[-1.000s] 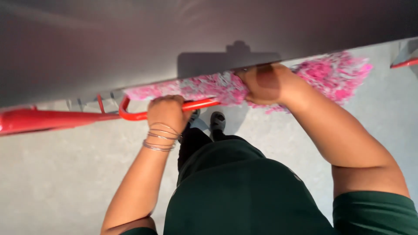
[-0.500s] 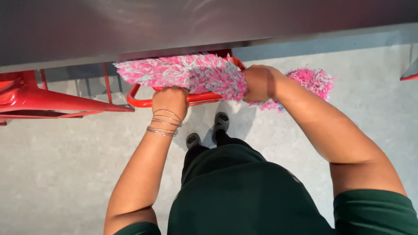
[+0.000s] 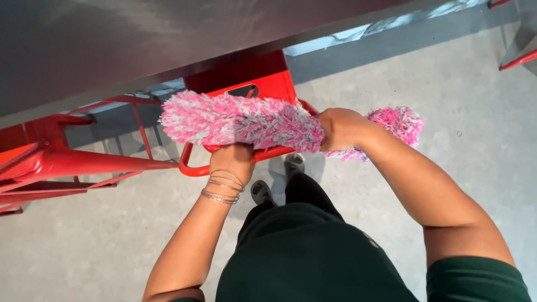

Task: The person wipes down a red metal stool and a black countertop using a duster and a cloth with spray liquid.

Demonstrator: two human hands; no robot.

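Note:
A long shaggy pink-and-white duster pad (image 3: 246,120) lies across the back rail of a red metal chair (image 3: 246,84). My right hand (image 3: 341,127) is closed around the pad near its right end, whose tuft sticks out beyond my fist. My left hand (image 3: 232,159), with several thin bangles on the wrist, grips the red curved rail of the chair just under the pad. The chair stands pushed under a dark grey tabletop (image 3: 168,45).
A second red metal chair (image 3: 50,162) stands at the left under the same tabletop. Red parts of another piece of furniture (image 3: 520,56) show at the top right. Below me are my dark green clothes, my shoes (image 3: 263,190) and a grey concrete floor.
The view has tilted down, and the chair and pad now sit lower in the frame. The pad has come out from under the tabletop edge and lies fully in view over the rail.

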